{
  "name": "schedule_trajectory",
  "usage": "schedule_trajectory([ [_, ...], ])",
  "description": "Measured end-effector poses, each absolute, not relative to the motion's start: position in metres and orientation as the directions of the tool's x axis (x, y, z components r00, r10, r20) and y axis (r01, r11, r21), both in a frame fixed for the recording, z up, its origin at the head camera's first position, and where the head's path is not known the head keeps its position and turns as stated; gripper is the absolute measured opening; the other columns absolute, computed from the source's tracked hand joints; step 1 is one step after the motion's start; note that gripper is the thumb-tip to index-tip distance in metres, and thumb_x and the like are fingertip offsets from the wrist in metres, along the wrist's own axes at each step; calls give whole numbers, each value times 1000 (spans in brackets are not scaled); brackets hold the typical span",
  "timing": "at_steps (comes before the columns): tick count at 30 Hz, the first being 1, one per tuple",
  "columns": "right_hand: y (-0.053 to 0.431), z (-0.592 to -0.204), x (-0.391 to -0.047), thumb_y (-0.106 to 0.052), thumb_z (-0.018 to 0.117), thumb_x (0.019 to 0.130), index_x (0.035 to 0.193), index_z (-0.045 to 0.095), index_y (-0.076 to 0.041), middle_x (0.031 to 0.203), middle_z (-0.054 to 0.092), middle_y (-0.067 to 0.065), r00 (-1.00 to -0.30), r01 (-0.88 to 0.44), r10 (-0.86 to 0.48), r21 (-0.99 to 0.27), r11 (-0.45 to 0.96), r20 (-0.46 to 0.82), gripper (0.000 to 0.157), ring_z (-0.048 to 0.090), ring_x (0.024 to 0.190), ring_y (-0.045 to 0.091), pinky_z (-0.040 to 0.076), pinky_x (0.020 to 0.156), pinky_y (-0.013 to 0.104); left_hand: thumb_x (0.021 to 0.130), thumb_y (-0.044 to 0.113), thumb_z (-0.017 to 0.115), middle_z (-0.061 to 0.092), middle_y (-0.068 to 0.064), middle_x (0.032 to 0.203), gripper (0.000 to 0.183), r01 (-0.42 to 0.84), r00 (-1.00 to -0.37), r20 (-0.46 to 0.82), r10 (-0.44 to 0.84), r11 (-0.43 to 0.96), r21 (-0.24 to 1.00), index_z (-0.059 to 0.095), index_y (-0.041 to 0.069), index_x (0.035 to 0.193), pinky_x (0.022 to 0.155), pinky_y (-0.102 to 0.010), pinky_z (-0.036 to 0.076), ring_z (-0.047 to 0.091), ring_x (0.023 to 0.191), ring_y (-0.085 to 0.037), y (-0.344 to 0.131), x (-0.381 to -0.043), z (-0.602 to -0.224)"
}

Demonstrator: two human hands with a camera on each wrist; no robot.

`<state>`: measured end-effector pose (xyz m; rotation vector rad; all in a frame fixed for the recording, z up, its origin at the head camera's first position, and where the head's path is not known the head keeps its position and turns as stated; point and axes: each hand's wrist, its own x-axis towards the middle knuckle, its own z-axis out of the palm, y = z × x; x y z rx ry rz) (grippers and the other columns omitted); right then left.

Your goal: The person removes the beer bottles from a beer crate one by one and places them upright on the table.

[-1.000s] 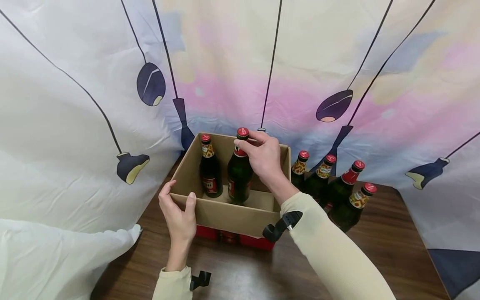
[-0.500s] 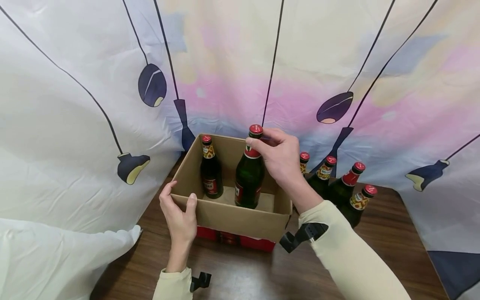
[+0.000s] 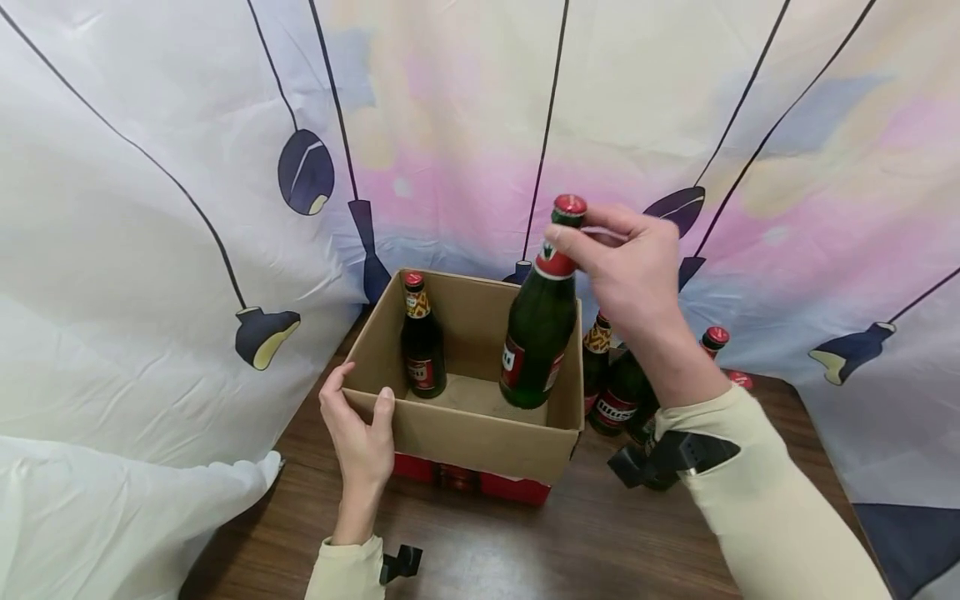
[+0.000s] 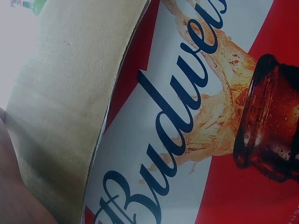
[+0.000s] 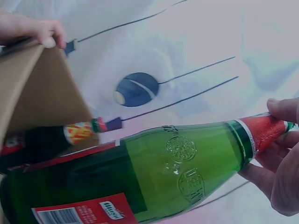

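Observation:
My right hand (image 3: 637,271) pinches a green beer bottle (image 3: 542,329) by its red-foiled neck, just under the red cap. The bottle hangs slightly tilted, its base still within the cardboard box (image 3: 480,437) near the right wall. In the right wrist view, thumb and fingers (image 5: 275,163) close round the neck of the bottle (image 5: 154,172). My left hand (image 3: 363,442) grips the box's near left corner, the thumb over the front wall. Another bottle (image 3: 423,346) stands upright inside at the left. Printed Budweiser lettering covers the box's outside (image 4: 252,28) in the left wrist view.
Several capped bottles (image 3: 615,404) stand on the wooden table (image 3: 480,542) right of the box, partly hidden by my right arm. A patterned cloth (image 3: 465,125) hangs behind, and white cloth (image 3: 135,508) drapes at the left.
My right hand has lifted the bottle and carried it rightward inside the box, from its middle to its right wall. The left hand and the other bottle have stayed put.

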<state>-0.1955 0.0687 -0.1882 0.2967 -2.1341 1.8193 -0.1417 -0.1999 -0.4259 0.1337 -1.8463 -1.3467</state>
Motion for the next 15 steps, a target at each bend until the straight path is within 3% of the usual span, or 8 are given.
schedule_trajectory([
  [4, 80, -162, -195, -14, 87, 85, 117, 81, -4, 118, 76, 15, -919, -383, 80, -923, 36, 385, 34, 77, 94, 19, 62, 87, 30, 90, 19, 63, 46, -20, 149, 62, 348, -657, 542, -524, 427, 835, 45, 0, 146, 115, -48, 25, 38, 139, -33, -200, -142, -426],
  [6, 87, -150, -196, -12, 88, 83, 114, 82, -2, 115, 74, 16, -908, -409, 104, -913, -6, 406, 33, 77, 84, 19, 61, 74, 25, 91, 19, 63, 46, -21, 149, 62, 345, -656, 543, -524, 432, 834, 45, -1, 146, 114, -48, 25, 38, 139, -33, -200, -143, -428],
  [9, 98, -136, -195, -10, 88, 83, 112, 82, -1, 116, 68, 14, -884, -455, 137, -890, -30, 447, 32, 75, 78, 20, 60, 67, 22, 90, 18, 63, 46, -23, 148, 62, 351, -652, 553, -519, 440, 827, 44, -2, 146, 113, -49, 26, 38, 138, -34, -201, -144, -429],
  [15, 122, -123, -193, -6, 89, 81, 110, 81, 3, 126, 64, 13, -857, -500, 185, -863, -77, 481, 31, 72, 95, 26, 62, 74, 25, 91, 23, 62, 44, -24, 150, 65, 356, -662, 550, -510, 432, 829, 43, -3, 147, 116, -47, 24, 37, 141, -33, -201, -144, -428],
])
